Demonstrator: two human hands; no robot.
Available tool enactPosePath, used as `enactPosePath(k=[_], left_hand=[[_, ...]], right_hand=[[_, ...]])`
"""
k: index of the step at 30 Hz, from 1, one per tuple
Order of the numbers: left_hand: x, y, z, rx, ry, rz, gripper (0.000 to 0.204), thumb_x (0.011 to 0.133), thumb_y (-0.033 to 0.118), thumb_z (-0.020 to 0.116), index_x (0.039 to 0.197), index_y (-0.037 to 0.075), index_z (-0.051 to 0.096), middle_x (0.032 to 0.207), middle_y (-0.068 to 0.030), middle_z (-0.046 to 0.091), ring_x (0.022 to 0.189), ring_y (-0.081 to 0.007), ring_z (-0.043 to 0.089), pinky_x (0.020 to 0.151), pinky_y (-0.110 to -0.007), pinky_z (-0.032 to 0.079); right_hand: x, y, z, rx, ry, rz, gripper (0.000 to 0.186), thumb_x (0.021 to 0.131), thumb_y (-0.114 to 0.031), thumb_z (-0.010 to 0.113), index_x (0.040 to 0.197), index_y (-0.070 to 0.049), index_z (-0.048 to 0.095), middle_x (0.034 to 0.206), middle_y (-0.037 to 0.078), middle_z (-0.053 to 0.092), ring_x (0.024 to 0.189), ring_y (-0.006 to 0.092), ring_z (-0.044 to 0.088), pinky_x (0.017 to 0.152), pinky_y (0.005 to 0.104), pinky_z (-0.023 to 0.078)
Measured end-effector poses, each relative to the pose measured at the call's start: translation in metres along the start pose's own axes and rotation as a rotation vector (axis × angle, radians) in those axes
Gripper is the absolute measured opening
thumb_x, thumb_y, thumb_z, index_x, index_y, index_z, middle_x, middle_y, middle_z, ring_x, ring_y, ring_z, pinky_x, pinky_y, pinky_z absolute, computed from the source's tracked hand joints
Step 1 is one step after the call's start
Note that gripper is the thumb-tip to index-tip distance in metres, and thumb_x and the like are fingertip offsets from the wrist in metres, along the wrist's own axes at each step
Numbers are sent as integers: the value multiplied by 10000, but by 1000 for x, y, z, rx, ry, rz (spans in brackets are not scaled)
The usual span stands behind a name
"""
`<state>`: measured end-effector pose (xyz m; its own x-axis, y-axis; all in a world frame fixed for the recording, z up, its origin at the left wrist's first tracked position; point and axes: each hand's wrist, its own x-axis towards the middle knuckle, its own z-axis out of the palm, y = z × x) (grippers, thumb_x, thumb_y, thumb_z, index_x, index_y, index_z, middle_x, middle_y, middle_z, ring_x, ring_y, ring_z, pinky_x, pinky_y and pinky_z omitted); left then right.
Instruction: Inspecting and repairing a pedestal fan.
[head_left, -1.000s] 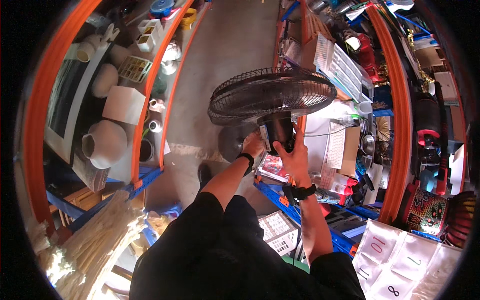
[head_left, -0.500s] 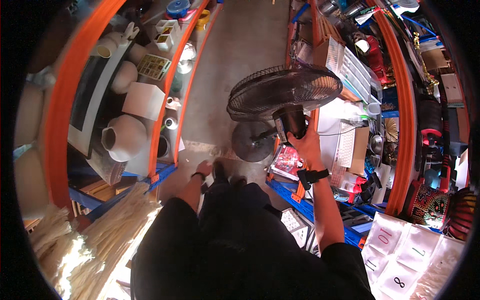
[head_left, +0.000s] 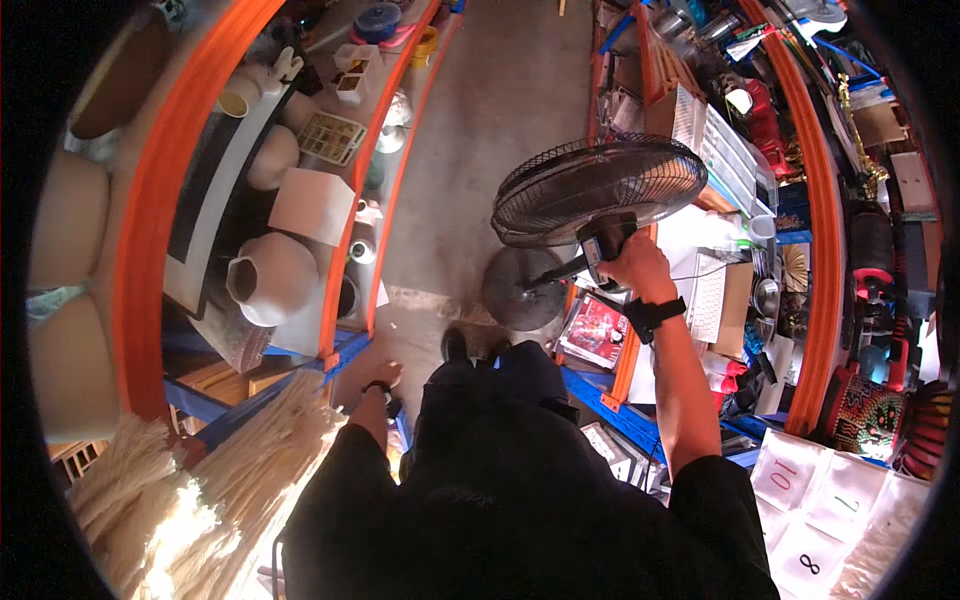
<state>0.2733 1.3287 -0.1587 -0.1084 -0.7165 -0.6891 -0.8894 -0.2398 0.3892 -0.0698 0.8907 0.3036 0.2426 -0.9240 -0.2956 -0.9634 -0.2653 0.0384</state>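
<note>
A black pedestal fan (head_left: 600, 185) with a round wire cage stands in the aisle to my front right, its pole leaning toward its round base (head_left: 524, 288) on the floor. My right hand (head_left: 642, 268), with a black band at its wrist, is closed around the motor housing (head_left: 606, 236) behind the cage. Some of its fingers are hidden by the housing. My left hand (head_left: 368, 380) hangs low at my left side, near the blue shelf beam (head_left: 345, 350). It holds nothing, and its loosely spread fingers show only dimly.
Orange-posted shelving lines both sides. On the left are a white vase (head_left: 272, 280), a white box (head_left: 311, 205) and pale dried stalks (head_left: 240, 465). Beside the fan on the right lie a white keyboard (head_left: 709, 300) and red magazines (head_left: 597, 330). A thin cord trails from the fan.
My left hand has drawn back closer to my body. My right hand has shifted on the fan's housing, still gripping it. The whole view has slid slightly, so shelves and fan appear farther right.
</note>
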Motion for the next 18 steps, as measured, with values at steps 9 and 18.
enactPosePath(k=[9, 18], left_hand=[[38, 162, -126, -702, 352, 104, 336, 930, 267, 548, 1077, -14, 661, 942, -123, 698, 794, -227, 669, 779, -353, 525], [-6, 122, -106, -308, 259, 81, 244, 882, 262, 531, 881, 48, 648, 954, -228, 656, 931, -410, 620, 805, -510, 483]], right_hand=[[4, 13, -2, 119, -89, -26, 922, 664, -544, 795, 1166, 144, 442, 1056, 247, 673, 981, 351, 691, 833, 419, 565], [-23, 60, 14, 232, 44, -12, 941, 667, -500, 825, 1181, 167, 403, 919, 271, 668, 861, 365, 700, 738, 438, 575]])
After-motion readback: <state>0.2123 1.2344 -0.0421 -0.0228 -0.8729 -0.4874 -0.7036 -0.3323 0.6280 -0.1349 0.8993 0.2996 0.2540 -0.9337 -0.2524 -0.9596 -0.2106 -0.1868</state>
